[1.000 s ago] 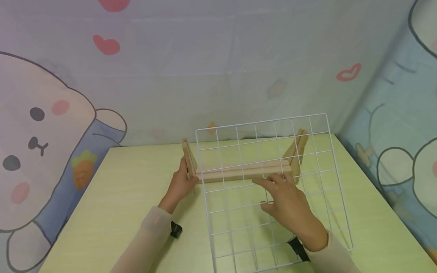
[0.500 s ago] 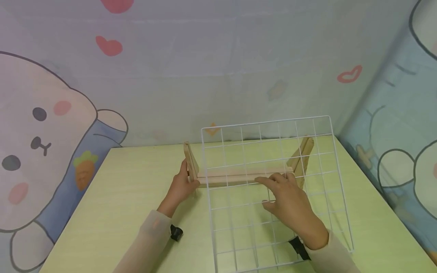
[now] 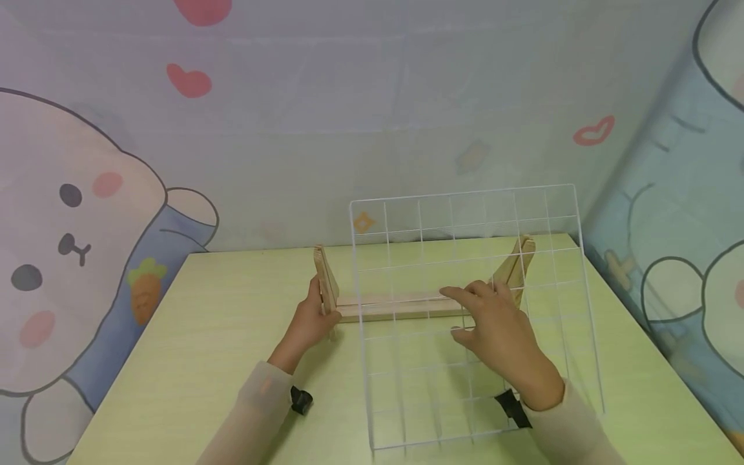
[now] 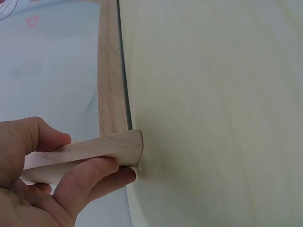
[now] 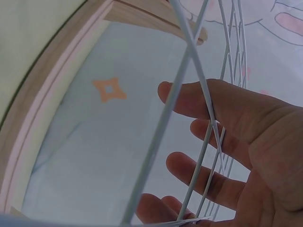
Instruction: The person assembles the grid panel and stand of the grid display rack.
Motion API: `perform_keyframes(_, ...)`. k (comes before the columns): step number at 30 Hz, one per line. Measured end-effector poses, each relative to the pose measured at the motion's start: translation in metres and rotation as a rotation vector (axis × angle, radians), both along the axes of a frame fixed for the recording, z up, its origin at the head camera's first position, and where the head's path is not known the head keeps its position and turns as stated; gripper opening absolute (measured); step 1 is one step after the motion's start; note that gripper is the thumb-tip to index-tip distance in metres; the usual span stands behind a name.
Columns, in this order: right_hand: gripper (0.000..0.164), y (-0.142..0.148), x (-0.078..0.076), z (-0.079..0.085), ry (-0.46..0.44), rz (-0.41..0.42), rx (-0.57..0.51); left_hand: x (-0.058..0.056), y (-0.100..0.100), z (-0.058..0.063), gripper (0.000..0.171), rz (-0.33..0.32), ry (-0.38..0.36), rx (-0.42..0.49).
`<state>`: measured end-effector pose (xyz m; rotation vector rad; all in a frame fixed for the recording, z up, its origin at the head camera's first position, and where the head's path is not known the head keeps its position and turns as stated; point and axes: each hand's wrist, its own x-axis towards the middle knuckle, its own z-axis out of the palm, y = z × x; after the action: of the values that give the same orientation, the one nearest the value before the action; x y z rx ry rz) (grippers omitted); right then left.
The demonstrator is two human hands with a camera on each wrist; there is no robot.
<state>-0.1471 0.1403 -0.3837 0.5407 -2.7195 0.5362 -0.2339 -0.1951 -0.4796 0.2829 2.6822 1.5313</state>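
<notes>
A pale wooden stand (image 3: pixel 401 312), a long rail between two upright side pieces, is near the back of the table. My left hand (image 3: pixel 307 323) grips its left side piece (image 3: pixel 325 278). In the left wrist view, thumb and fingers pinch that wooden piece (image 4: pixel 102 149) from both faces. My right hand (image 3: pixel 500 329) holds a white wire grid panel (image 3: pixel 462 193) tilted up in front of the stand. In the right wrist view, thumb and fingers are curled among the wires (image 5: pixel 155 142). The rail shows through the grid, and the right hand partly hides the right side piece (image 3: pixel 516 265).
The light wooden table (image 3: pixel 174 361) ends at a printed cloth backdrop (image 3: pixel 279 129) behind and a second cloth (image 3: pixel 668 213) on the right. Black straps (image 3: pixel 301 400) sit at both wrists.
The right hand has raised the wire grid panel and shifted it slightly right. The stand sits a little lower in view, with the left hand keeping its grip.
</notes>
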Motion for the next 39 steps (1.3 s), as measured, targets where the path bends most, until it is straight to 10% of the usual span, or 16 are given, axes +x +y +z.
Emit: perform_keyframes(39, 0.062, -0.006, -0.043, 0.116, 0.137, 0.005, 0.058, -0.012, -0.004, 0.002, 0.1, -0.029, -0.134, 0.135)
